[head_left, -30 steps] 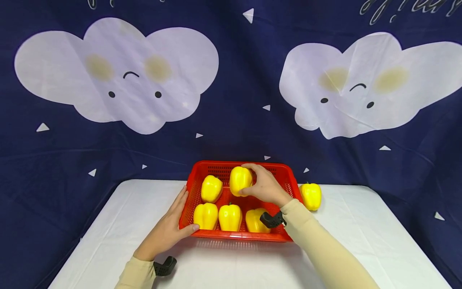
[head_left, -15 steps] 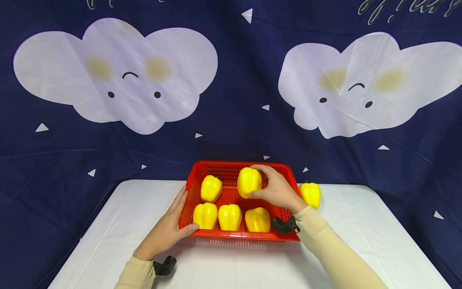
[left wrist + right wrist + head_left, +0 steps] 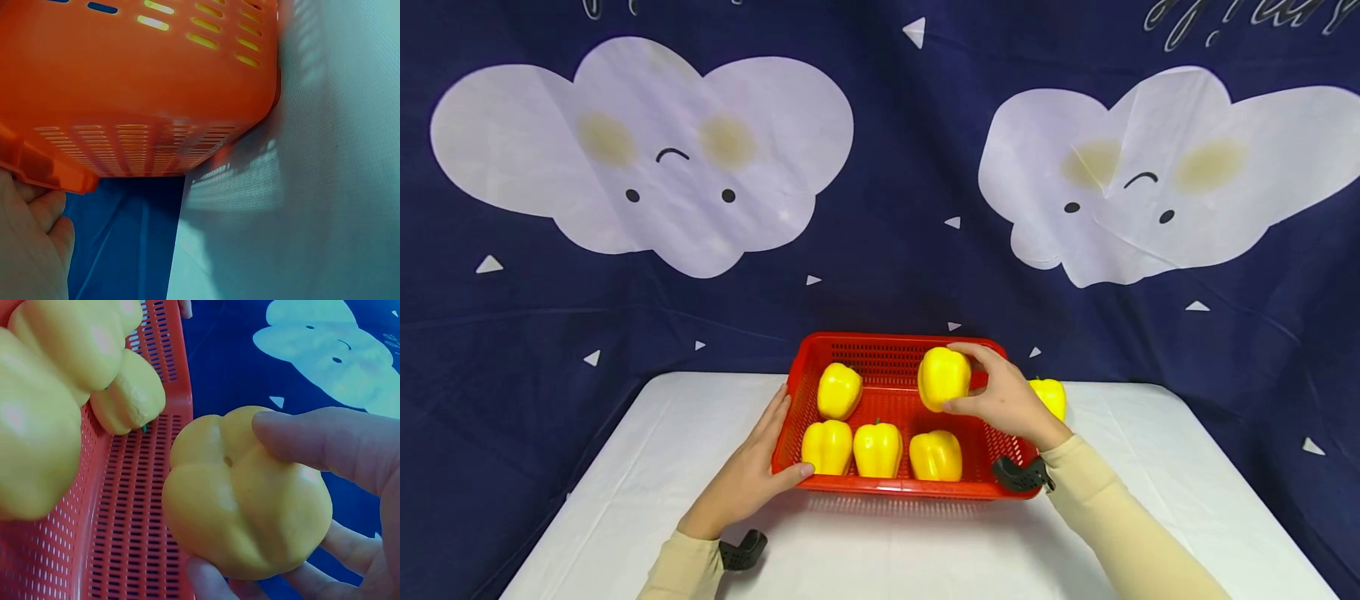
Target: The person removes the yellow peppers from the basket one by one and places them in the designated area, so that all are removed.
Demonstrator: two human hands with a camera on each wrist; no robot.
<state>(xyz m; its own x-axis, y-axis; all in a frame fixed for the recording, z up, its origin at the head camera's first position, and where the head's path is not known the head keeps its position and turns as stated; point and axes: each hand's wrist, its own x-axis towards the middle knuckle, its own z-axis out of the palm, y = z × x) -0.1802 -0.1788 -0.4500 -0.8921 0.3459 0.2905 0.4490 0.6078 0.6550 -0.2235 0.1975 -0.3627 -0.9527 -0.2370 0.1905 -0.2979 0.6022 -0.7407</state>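
Note:
In the head view a red plastic basket [image 3: 881,486] with slotted walls sits on the table. My left hand [image 3: 747,475] holds its left side, the thumb on the front-left rim; the left wrist view shows fingers bent under the rim. My right hand [image 3: 1003,398] pinches a yellow bell pepper [image 3: 943,379] between thumb and fingers, above the basket's back right part. The right wrist view shows this bell pepper [image 3: 250,500] with its lobed end toward the camera. Inside the basket lie several other yellow peppers: a front row [image 3: 877,451] and one pepper [image 3: 840,391] at the back left.
One more yellow pepper [image 3: 1051,397] lies on the table just right of the basket, partly hidden by my right hand. A white cloth covers the table [image 3: 865,550]. Behind it hangs a dark blue curtain [image 3: 895,250] printed with clouds.
My right hand has carried the held bell pepper rightward over the basket, and its arm now covers part of the pepper outside. My left hand and the basket have stayed put.

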